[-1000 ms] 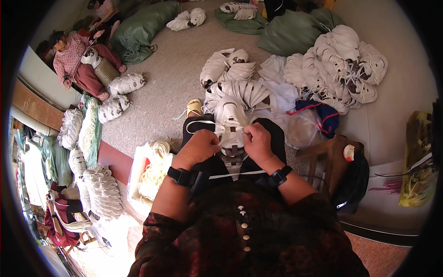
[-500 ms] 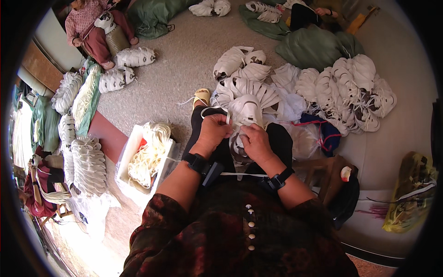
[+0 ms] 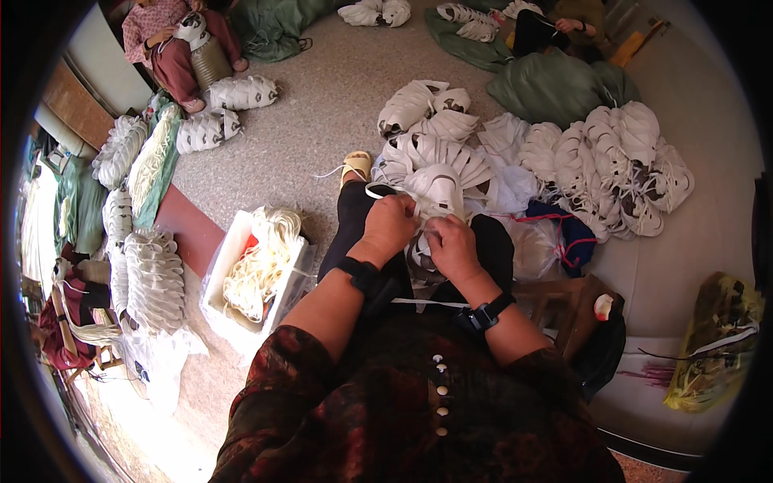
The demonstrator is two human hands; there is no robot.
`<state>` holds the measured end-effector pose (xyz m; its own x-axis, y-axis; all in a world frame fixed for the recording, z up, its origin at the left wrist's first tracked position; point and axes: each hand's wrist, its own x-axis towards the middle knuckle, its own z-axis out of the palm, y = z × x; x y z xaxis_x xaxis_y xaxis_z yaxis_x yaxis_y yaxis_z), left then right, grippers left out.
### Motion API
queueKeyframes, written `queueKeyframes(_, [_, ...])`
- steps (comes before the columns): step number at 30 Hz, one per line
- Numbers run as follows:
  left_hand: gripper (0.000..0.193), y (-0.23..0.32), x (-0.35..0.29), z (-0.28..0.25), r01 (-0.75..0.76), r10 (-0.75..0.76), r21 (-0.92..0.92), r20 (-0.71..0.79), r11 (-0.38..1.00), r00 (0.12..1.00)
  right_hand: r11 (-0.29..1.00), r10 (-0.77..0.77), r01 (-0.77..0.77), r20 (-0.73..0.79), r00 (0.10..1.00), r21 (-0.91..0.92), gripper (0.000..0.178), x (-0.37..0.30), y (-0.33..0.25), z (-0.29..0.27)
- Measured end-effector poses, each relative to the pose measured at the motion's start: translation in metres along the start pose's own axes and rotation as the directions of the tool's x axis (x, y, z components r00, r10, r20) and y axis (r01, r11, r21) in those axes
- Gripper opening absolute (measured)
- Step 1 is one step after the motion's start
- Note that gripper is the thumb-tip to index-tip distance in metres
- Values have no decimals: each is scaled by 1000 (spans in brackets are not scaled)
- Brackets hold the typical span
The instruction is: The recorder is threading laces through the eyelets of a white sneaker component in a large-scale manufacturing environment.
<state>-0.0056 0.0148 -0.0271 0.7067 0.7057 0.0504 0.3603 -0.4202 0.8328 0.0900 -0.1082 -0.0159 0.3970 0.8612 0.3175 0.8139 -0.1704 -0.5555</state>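
The speckled grey-beige floor (image 3: 298,129) carries 2 bundles of nested white shoe uppers (image 3: 244,92) at the left, near each other. A reddish-brown strip (image 3: 183,221) lies beside a white box (image 3: 217,278) in clear plastic. Farther off sit a dark green sack (image 3: 278,28) and 1 paler bundle (image 3: 374,13); a heap of white shoe uppers (image 3: 608,165) spreads at the right.

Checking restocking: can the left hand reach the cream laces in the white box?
Probably yes: the white box stands open beside the left leg, cream laces uncovered, though the left hand is busy at the sneaker.
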Motion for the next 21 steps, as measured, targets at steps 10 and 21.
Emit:
queueKeyframes(10, [15,21,-21,-6,-218,180,335,141,917,974,993,2,-2,5,1000,-116,4,4,7,4])
queueKeyframes(21, [20,-7,-14,-3,-21,18,26,107,999,994,963,-33,64,122,992,-260,10,8,-5,1])
